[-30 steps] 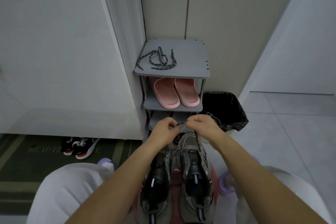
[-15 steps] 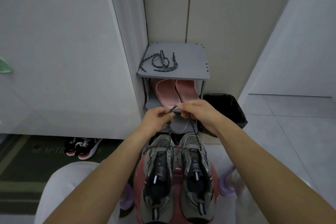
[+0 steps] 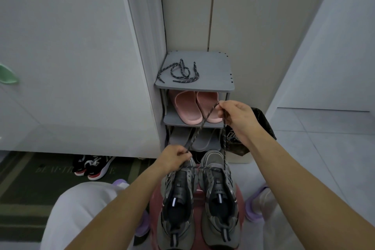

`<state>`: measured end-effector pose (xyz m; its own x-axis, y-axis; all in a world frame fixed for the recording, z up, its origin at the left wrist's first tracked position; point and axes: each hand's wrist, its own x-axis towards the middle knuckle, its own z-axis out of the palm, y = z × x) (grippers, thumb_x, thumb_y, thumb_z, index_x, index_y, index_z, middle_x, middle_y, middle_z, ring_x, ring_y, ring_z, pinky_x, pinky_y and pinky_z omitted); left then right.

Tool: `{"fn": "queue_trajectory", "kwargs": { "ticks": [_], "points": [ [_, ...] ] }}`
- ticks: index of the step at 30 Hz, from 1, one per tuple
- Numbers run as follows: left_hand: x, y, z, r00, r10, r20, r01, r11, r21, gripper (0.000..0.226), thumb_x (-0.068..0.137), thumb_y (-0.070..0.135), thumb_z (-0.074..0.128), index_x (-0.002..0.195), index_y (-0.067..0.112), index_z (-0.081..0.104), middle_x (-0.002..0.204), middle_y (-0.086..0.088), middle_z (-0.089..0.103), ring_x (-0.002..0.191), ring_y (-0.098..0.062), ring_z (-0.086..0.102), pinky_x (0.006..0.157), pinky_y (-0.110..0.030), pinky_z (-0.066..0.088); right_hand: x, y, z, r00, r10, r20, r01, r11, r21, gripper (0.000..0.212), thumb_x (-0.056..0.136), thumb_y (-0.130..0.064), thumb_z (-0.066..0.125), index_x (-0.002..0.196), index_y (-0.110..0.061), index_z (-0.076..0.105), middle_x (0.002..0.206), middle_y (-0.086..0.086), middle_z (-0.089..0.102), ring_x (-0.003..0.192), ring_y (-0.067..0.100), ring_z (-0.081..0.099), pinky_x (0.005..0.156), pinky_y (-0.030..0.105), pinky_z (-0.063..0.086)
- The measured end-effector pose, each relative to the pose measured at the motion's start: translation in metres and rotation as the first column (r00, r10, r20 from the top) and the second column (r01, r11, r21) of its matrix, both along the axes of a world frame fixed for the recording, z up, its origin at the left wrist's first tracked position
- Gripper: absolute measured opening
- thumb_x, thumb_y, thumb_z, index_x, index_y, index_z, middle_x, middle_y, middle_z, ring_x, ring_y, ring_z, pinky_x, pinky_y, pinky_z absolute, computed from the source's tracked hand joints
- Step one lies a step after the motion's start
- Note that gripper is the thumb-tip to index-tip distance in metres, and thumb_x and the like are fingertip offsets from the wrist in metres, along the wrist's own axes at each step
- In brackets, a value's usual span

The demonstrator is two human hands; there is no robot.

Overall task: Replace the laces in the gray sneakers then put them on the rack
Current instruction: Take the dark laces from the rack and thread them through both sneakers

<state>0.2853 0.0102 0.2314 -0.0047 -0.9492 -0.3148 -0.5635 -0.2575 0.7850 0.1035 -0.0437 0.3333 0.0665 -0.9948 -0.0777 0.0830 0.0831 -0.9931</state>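
Threading a dark speckled lace (image 3: 205, 122) through the toe-end eyelets of the right-hand gray sneaker (image 3: 220, 199), a seated person pulls both strands taut. The right hand (image 3: 236, 117) is raised with fingers curled round the lace, and the left hand (image 3: 176, 158) pinches it low, just over the toe of the other gray sneaker (image 3: 178, 205), apparently to even the ends before crossing them. The pair sits side by side, toes pointing away, on a pink stool (image 3: 197, 191) between the knees, not yet on the gray rack (image 3: 215, 71) in the corner ahead. A second lace (image 3: 180, 73) lies loose on the rack's top shelf, likely meant for the other shoe. Pink slippers (image 3: 194, 107) fill the shelf below and gray slippers (image 3: 194, 138) the next, so the top looks the readiest spot once that lace is lifted. A black bin (image 3: 265, 124) stands beside the rack, and black-and-red trainers (image 3: 93, 166) sit on the mat (image 3: 30, 184) at left
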Motion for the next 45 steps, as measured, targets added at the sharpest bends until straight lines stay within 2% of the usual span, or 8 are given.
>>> {"fn": "queue_trajectory", "kwargs": {
  "ticks": [5, 9, 13, 20, 26, 33, 37, 45],
  "points": [
    [-0.011, -0.010, 0.036, 0.796, 0.280, -0.536, -0.332, 0.943, 0.001, 0.010, 0.092, 0.016, 0.059, 0.084, 0.016, 0.065, 0.073, 0.002, 0.070, 0.060, -0.007, 0.056, 0.051, -0.014, 0.042, -0.004, -0.002, -0.017, 0.844, 0.094, -0.528, -0.123, 0.992, -0.021, 0.021, 0.089, -0.021, 0.062, 0.088, -0.002, 0.070, 0.074, 0.002, 0.061, 0.067, 0.009, 0.053, 0.067, 0.020, 0.046],
    [-0.013, -0.018, 0.056, 0.681, 0.350, -0.643, -0.421, 0.906, 0.047, 0.004, 0.090, 0.021, 0.062, 0.089, 0.017, 0.064, 0.067, 0.009, 0.071, 0.054, -0.001, 0.059, 0.051, -0.015, 0.043, 0.003, 0.009, -0.047, 0.624, -0.055, -0.779, -0.118, 0.979, -0.164, 0.029, 0.086, -0.033, 0.063, 0.093, -0.005, 0.065, 0.087, 0.011, 0.061, 0.081, 0.024, 0.058, 0.071, 0.032, 0.044],
    [-0.014, -0.012, 0.053, 0.672, 0.361, -0.647, -0.422, 0.904, 0.066, 0.004, 0.090, 0.021, 0.063, 0.086, 0.018, 0.064, 0.068, 0.008, 0.071, 0.055, -0.001, 0.060, 0.057, -0.019, 0.047, 0.019, 0.031, -0.068, 0.656, -0.099, -0.748, -0.054, 0.983, -0.177, 0.035, 0.085, -0.037, 0.064, 0.111, -0.013, 0.062, 0.104, 0.006, 0.057, 0.095, 0.020, 0.055, 0.086, 0.033, 0.046],
    [-0.018, 0.004, 0.030, 0.732, 0.396, -0.554, -0.380, 0.913, 0.151, 0.016, 0.090, 0.026, 0.061, 0.086, 0.011, 0.060, 0.070, -0.003, 0.064, 0.043, -0.005, 0.055, 0.041, -0.019, 0.044, 0.023, 0.028, -0.070, 0.633, 0.061, -0.772, -0.193, 0.978, -0.081, 0.015, 0.089, -0.022, 0.061, 0.094, -0.010, 0.069, 0.084, -0.002, 0.059, 0.079, 0.012, 0.053, 0.072, 0.021, 0.036],
    [-0.032, 0.016, 0.013, 0.725, 0.406, -0.556, -0.326, 0.914, 0.242, 0.016, 0.093, 0.020, 0.058, 0.083, 0.008, 0.056, 0.080, -0.011, 0.069, 0.054, -0.009, 0.065, 0.046, -0.019, 0.052, 0.027, 0.011, -0.057, 0.846, 0.344, -0.407, -0.280, 0.937, 0.210, 0.031, 0.094, -0.006, 0.051, 0.124, 0.001, 0.054, 0.088, 0.013, 0.069, 0.063, 0.011, 0.062, 0.067, 0.018, 0.054],
    [-0.035, 0.013, 0.004, 0.690, 0.458, -0.561, -0.404, 0.886, 0.227, 0.010, 0.091, 0.014, 0.060, 0.089, 0.004, 0.057, 0.082, -0.009, 0.068, 0.058, -0.007, 0.067, 0.053, -0.018, 0.055, 0.000, 0.042, -0.087, 0.559, 0.354, -0.750, -0.351, 0.920, 0.172, 0.034, 0.083, -0.039, 0.067, 0.054, -0.023, 0.057, 0.053, -0.005, 0.052, 0.051, 0.007, 0.045, 0.056, 0.025, 0.039],
    [-0.042, 0.014, 0.000, 0.724, 0.422, -0.546, -0.363, 0.906, 0.219, 0.005, 0.090, 0.010, 0.061, 0.086, 0.008, 0.060, 0.081, -0.008, 0.065, 0.068, -0.012, 0.064, 0.055, -0.015, 0.054, -0.001, 0.045, -0.094, 0.606, 0.262, -0.751, -0.317, 0.945, 0.074, 0.021, 0.088, -0.026, 0.062, 0.074, -0.011, 0.068, 0.067, 0.009, 0.062, 0.064, 0.016, 0.053, 0.067, 0.034, 0.047],
    [-0.046, 0.005, 0.000, 0.798, 0.357, -0.486, -0.340, 0.932, 0.126, 0.012, 0.088, 0.001, 0.061, 0.082, 0.010, 0.059, 0.070, -0.007, 0.059, 0.059, -0.011, 0.056, 0.050, -0.014, 0.049, -0.007, 0.034, -0.094, 0.588, 0.169, -0.791, -0.277, 0.961, 0.000, 0.014, 0.088, -0.024, 0.063, 0.083, -0.013, 0.069, 0.062, -0.012, 0.051, 0.059, 0.003, 0.047, 0.057, 0.012, 0.035]
  ]
}}
